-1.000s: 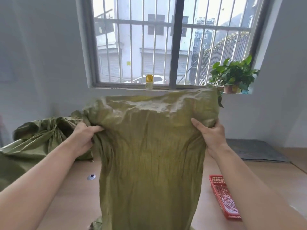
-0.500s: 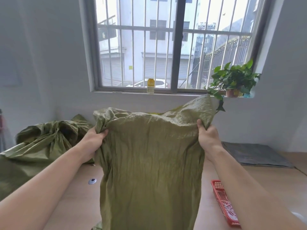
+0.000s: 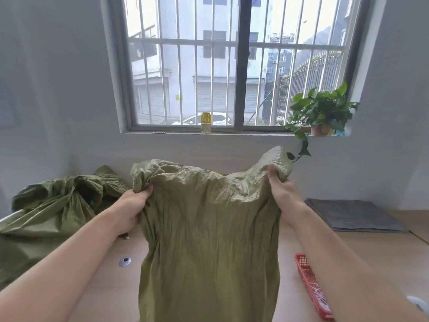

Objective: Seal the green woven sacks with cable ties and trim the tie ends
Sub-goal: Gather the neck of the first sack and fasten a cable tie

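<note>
Now the green woven sack [image 3: 209, 240] hangs upright in front of the person, above the wooden table [image 3: 362, 249], its mouth at twelve o'clock and its body dropping toward six. The left hand [image 3: 133, 205] grips the mouth's left corner in a curled fist. The right hand [image 3: 284, 194] pinches the right corner, thumb on the near face, with a flap of fabric standing above it. The rim sags between them. The step in hand looks like gathering the mouth into a neck. To do it well, the two hands should draw together evenly, pleating the fabric rather than twisting it, and leave enough loose cloth above the grip for a tie to bite below the rim. One hand must then hold the whole bunch alone, freeing the other to reach the red basket [image 3: 311, 287] at four o'clock, where white strips, probably the cable ties [image 3: 320, 297], lie. A heap of other green sacks [image 3: 53, 212] lies at nine o'clock, well apart from the basket.
</note>
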